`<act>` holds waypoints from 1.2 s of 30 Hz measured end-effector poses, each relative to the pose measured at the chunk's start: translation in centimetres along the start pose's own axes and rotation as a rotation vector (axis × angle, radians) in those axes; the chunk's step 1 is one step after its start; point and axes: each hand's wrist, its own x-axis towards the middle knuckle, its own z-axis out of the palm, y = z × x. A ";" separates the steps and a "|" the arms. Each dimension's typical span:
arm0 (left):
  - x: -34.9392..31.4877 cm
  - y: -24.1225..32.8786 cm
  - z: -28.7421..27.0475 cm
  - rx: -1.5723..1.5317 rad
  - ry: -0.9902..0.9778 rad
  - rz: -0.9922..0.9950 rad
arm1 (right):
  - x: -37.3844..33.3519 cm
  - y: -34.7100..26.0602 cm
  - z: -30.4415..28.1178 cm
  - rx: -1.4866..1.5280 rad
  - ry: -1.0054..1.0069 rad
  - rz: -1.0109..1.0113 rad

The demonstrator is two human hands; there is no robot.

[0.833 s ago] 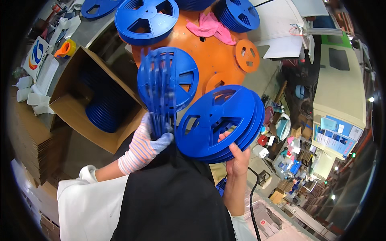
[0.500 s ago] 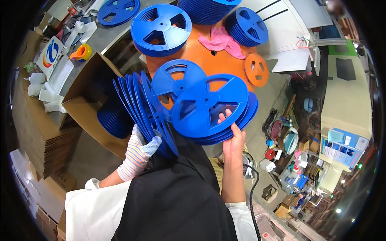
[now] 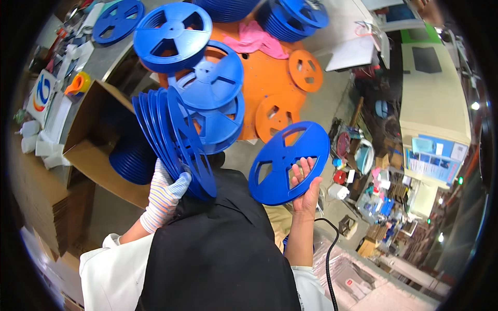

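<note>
My left hand (image 3: 166, 194), in a striped glove with blue fingertips, grips the lower edge of several blue reels (image 3: 161, 135) that stand on edge and fan apart. Bare, my right hand (image 3: 306, 192) holds a single blue reel (image 3: 280, 155) tilted upright, its fingers showing through an opening in the disc. Between the hands and farther off, more blue reels (image 3: 210, 78) lie overlapping on the orange round table (image 3: 259, 78). An orange reel (image 3: 275, 116) lies on the table just beyond the reel in my right hand.
An open cardboard box (image 3: 104, 160) with blue reels in it stands at the left. Stacked blue reels (image 3: 174, 31) and a pink cloth (image 3: 254, 39) are at the table's far side. A black cable (image 3: 330, 254) hangs beside my right forearm.
My right hand has moved nearer with one reel, away from the other blue reels, uncovering the orange reel. My left hand keeps its grip. The whole view has shifted.
</note>
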 end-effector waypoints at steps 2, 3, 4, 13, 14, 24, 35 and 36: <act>0.3 0.1 0.8 -0.011 -0.022 -0.013 | -1.3 -1.3 -0.9 0.066 -0.005 -0.024; 0.4 0.2 1.1 -0.013 -0.037 -0.019 | -1.7 -1.6 -1.1 0.139 -0.041 -0.026; 0.5 0.4 1.5 -0.008 -0.047 -0.024 | -2.1 -1.7 -1.1 0.211 -0.079 -0.028; 0.8 0.6 3.1 0.122 -0.142 -0.066 | -3.9 -1.5 -0.2 0.562 -0.474 -0.021; 0.7 0.8 3.3 0.121 -0.143 -0.073 | -4.0 -1.5 -0.2 0.578 -0.482 -0.020; 0.8 2.0 3.8 0.669 -0.374 0.124 | -2.4 -1.2 8.0 -0.019 -0.356 0.140; 0.1 0.4 4.9 1.213 -0.645 0.366 | -3.3 4.8 16.0 -0.208 -0.176 0.284; 0.0 0.3 4.6 1.239 -0.635 0.378 | -3.3 5.1 15.6 -0.196 -0.150 0.295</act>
